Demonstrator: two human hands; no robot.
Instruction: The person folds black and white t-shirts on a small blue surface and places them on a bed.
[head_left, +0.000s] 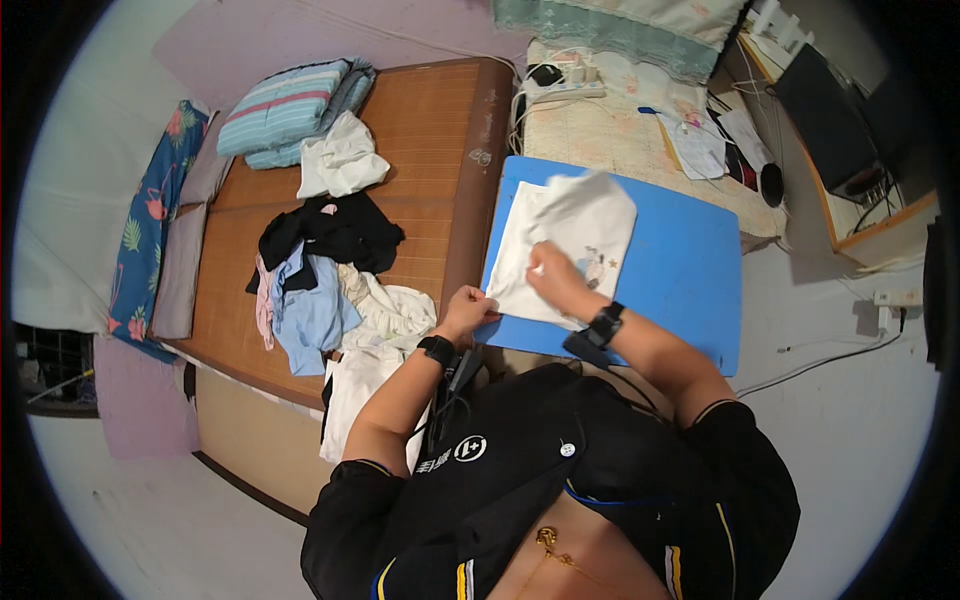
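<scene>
A white shirt (515, 262) with a small printed picture lies partly folded on a blue tabletop (690, 275). Its far part is lifted and blurred by motion. At the shirt's near left corner, my left hand (468, 312) pinches the edge of the cloth between thumb and fingers. My right hand (562, 284) is closed over the middle of the shirt, beside the print, and appears to grip a fold of the fabric. Exactly how much cloth is in that fist is hidden. Each wrist wears a black band.
Left of the table is a bed with a brown mat (420, 130). It bears a heap of loose clothes (310, 300), another white garment (342, 158) and a striped folded quilt (285, 108). Behind the table, a power strip (565, 90) and papers (692, 145) lie on a patterned cover.
</scene>
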